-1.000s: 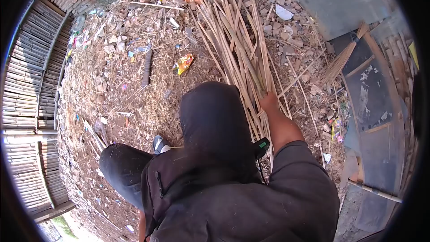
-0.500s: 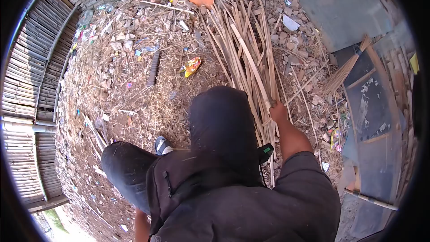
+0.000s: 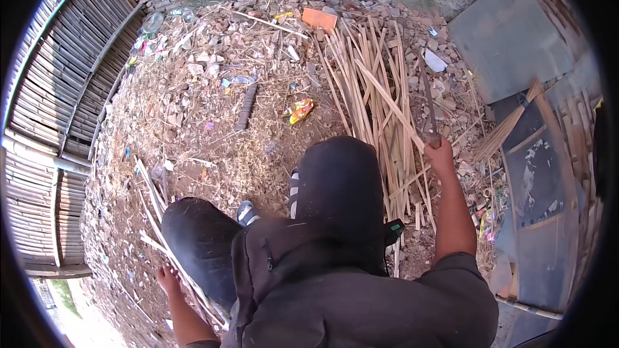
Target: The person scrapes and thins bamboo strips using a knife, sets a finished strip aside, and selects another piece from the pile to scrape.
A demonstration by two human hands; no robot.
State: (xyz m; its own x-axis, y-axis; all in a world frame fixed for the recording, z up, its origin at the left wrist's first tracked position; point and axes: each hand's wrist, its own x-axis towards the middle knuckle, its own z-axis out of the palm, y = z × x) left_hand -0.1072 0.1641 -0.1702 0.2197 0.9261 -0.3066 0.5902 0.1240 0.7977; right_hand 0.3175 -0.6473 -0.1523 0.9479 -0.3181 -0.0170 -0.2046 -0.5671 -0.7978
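My right hand (image 3: 440, 153) is closed, beside the pile of split bamboo strips (image 3: 377, 106). A dark, narrow, blade-like tool (image 3: 428, 90) rises out of this fist and points away from me. One pale bamboo strip (image 3: 393, 104) lies slantwise over the pile, its near end against the same hand; whether the fingers also grip it I cannot tell. Low on the left, my left hand (image 3: 169, 281) has its fingers apart and holds nothing visible. It hovers close to a few more bamboo strips (image 3: 152, 188) by my left knee.
Rubble and dry straw cover the ground. An orange brick (image 3: 319, 19), a ribbed dark bar (image 3: 246, 107) and a bright wrapper (image 3: 299, 111) lie ahead. A broom (image 3: 509, 122) leans on dark panels (image 3: 540, 161) at right; a bamboo wall (image 3: 55, 103) stands left.
My right hand has moved right, away from the pile, and the slanted strip's near end has shifted with it. The dark tool now shows. My left hand has come into view.
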